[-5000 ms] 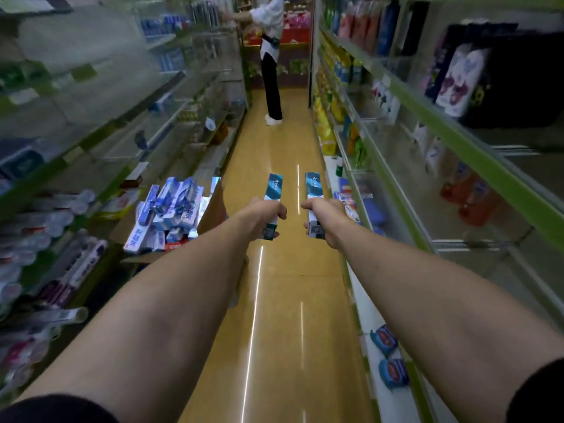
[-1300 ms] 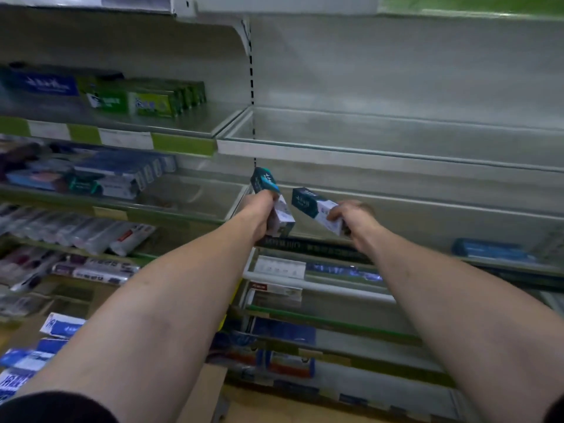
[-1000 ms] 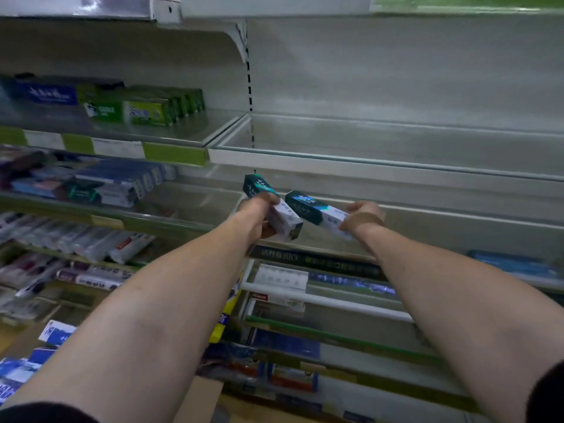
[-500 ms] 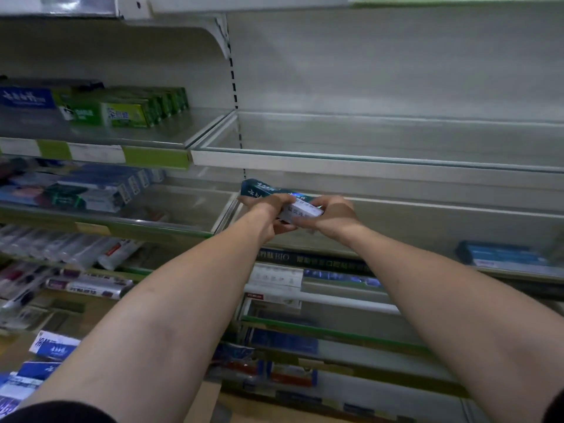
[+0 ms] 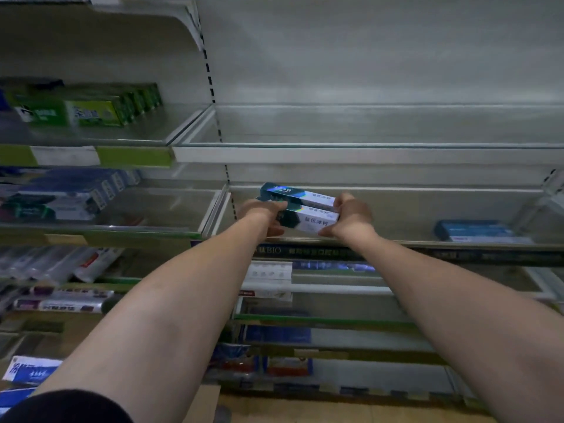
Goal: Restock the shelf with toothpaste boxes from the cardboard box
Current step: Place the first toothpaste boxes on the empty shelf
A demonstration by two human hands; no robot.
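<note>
The left hand [image 5: 263, 212] and the right hand [image 5: 351, 219] hold between them two long teal-and-white cardboard toothpaste boxes [image 5: 314, 221], one lying on the other, with the fingers [image 5: 344, 200] of each hand curled around one end. The pair hangs just over the front edge of the pale metal shelf [image 5: 427, 209], so I judge it is the placing step. Next it must go down flat, beyond the fingers, before they let go.

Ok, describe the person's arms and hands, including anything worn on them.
The left hand and right hand wear no gloves; no watch, ring or band shows. The left forearm and right forearm are uncovered. A black sleeve ends above the left forearm; no sleeve shows on the right arm.
</note>
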